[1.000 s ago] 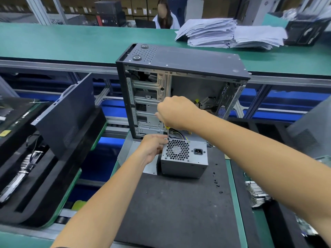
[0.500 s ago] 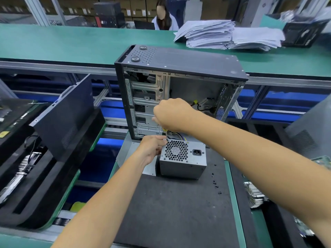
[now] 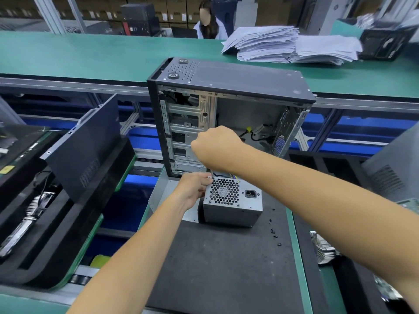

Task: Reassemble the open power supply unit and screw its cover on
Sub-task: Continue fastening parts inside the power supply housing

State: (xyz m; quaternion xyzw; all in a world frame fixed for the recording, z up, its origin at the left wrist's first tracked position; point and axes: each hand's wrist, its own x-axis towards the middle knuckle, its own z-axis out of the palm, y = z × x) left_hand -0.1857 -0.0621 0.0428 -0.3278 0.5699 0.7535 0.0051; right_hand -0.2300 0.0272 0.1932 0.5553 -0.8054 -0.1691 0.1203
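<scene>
Power supply unit [image 3: 232, 203] stands on black mat [image 3: 217, 264], fan grille toward camera, just before open PC case [image 3: 229, 114]. Left hand [image 3: 195, 189] fingers curl on unit's top-left corner. Right hand [image 3: 215, 147] fisted round screwdriver shaft [image 3: 211, 172], tip at same corner. Loose black screws [image 3: 273, 232] on mat right of unit.

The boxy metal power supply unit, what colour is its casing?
Plain grey metal power supply unit, seen best in the head view.
</scene>
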